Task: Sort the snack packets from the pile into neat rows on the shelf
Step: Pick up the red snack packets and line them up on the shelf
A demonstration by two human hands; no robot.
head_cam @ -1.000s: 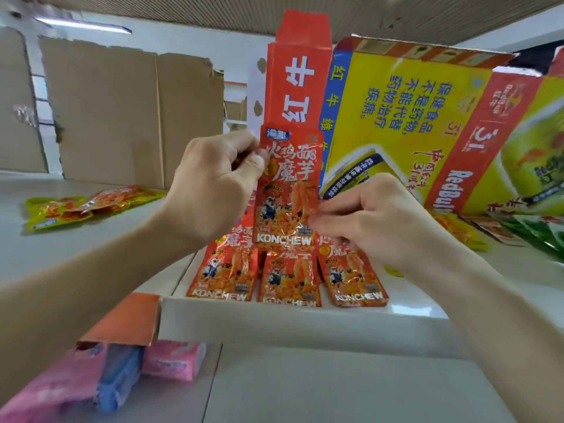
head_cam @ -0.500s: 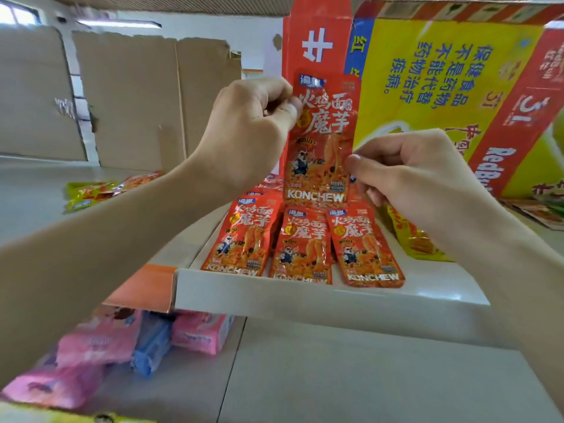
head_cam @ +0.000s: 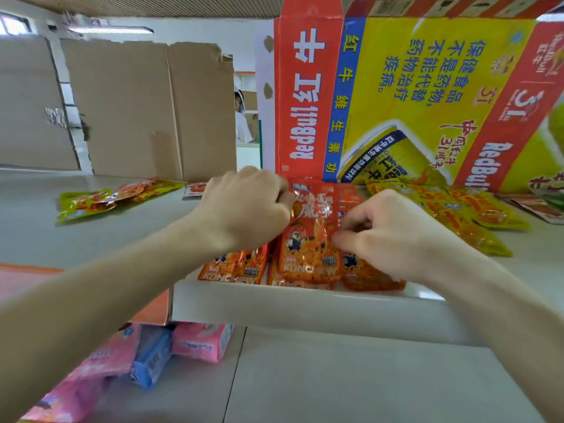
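Our left hand (head_cam: 244,209) pinched the packet (head_cam: 308,242) up top, our right hand (head_cam: 387,236) its side, probably to square it. The row (head_cam: 232,270) lay beneath our hands.

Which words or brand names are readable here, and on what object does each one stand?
"KONCHEW": on the orange packet.
"RedBull": on the carton, red panels.
"保健食品不是药物": on its yellow panel.
Pink packs below: print too blurred to read.
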